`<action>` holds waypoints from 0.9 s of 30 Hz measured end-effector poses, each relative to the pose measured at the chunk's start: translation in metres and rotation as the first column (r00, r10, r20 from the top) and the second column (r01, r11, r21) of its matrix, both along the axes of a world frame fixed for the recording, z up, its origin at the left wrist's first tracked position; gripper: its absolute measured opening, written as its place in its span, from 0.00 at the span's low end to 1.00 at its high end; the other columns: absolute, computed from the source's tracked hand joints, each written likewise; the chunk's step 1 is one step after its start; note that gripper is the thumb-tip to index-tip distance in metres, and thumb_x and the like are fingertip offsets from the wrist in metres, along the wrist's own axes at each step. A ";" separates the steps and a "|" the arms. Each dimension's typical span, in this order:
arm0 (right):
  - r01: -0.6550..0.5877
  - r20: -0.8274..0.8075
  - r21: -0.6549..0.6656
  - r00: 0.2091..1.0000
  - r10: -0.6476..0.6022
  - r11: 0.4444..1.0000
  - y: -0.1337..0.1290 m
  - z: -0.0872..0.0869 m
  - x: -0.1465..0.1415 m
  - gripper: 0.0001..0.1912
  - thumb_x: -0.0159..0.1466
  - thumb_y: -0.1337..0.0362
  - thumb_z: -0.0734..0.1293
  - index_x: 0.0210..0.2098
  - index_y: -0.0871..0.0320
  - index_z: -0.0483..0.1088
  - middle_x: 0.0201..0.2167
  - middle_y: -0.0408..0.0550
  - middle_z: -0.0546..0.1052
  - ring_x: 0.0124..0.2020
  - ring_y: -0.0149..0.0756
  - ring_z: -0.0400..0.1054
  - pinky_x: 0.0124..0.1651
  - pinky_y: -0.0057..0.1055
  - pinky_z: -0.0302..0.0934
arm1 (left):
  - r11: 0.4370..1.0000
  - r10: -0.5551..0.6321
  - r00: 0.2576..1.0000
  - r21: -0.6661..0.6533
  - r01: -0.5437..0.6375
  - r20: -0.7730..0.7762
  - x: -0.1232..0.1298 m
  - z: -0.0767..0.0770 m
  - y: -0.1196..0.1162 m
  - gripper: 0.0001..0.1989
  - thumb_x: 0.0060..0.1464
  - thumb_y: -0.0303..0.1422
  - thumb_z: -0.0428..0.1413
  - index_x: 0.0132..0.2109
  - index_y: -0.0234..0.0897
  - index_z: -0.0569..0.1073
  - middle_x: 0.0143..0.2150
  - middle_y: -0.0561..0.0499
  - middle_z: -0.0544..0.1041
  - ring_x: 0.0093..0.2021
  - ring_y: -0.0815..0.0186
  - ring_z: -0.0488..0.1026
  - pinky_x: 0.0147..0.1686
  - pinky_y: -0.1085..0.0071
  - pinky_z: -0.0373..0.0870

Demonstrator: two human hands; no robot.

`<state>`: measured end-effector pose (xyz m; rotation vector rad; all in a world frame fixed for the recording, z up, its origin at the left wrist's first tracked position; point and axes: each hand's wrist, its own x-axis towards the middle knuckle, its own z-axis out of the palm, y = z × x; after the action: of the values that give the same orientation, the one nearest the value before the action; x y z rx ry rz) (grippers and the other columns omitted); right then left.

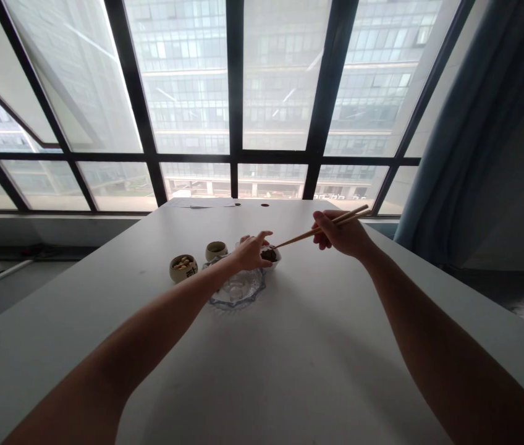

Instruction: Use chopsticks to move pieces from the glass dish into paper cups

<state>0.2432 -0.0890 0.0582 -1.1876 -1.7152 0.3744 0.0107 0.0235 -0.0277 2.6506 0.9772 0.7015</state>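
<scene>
My right hand (338, 232) holds a pair of wooden chopsticks (306, 235), whose tips reach a small bowl (272, 264) with dark pieces (269, 254) in it. Around the left side of that bowl my left hand (253, 251) is curved, thumb and fingers at its rim. Beneath my left wrist lies a clear glass dish (238, 292) with a scalloped edge, partly hidden by the forearm. Left of the dish stands a beige cup (177, 272) holding light brown nuts. Another beige cup (216, 248) is just behind it; its contents are too dim to tell.
All of this stands on a long white table (262, 371). White sheets (201, 203) lie at its far edge, near two dark round holes. Beyond are large dark-framed windows, with a blue curtain (456, 123) on the right.
</scene>
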 end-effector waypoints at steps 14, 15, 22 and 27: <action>0.004 -0.109 0.077 0.994 0.005 0.997 -0.001 -0.008 -0.027 0.32 0.60 0.34 0.65 0.25 0.59 0.71 0.17 0.47 0.75 0.14 0.29 0.67 0.16 0.25 0.60 | 0.992 0.125 0.991 0.014 -0.125 0.043 -0.058 0.017 -0.015 0.34 0.59 0.49 0.54 0.67 0.39 0.61 0.66 0.40 0.68 0.67 0.49 0.62 0.67 0.47 0.51; -0.027 -0.132 0.060 0.991 0.035 0.998 -0.002 -0.012 -0.036 0.31 0.59 0.34 0.65 0.25 0.59 0.71 0.17 0.47 0.75 0.14 0.29 0.67 0.16 0.25 0.60 | 0.984 0.174 0.980 0.030 -0.177 0.095 -0.079 0.015 -0.015 0.32 0.60 0.49 0.53 0.66 0.39 0.63 0.65 0.40 0.70 0.66 0.49 0.64 0.66 0.48 0.55; -0.305 -0.189 -0.114 0.941 0.281 0.945 -0.006 -0.063 -0.105 0.30 0.61 0.37 0.65 0.23 0.59 0.70 0.17 0.47 0.75 0.16 0.29 0.67 0.18 0.25 0.61 | 0.863 0.505 0.824 -0.159 -0.480 0.256 -0.190 -0.027 -0.017 0.30 0.62 0.52 0.45 0.61 0.35 0.67 0.63 0.37 0.71 0.62 0.50 0.69 0.61 0.52 0.65; -0.242 -0.275 -0.073 0.937 0.214 0.967 -0.007 -0.088 -0.118 0.26 0.62 0.39 0.67 0.27 0.57 0.72 0.19 0.46 0.76 0.17 0.31 0.68 0.19 0.27 0.64 | 0.898 0.417 0.843 -0.300 -0.323 0.339 -0.203 -0.052 -0.019 0.37 0.60 0.59 0.46 0.63 0.34 0.63 0.62 0.33 0.72 0.60 0.50 0.72 0.61 0.52 0.65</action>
<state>0.1247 -0.0965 -0.0301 -0.9636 -1.6148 0.7420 -0.1919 0.0045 -0.0796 2.0178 1.3655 1.0809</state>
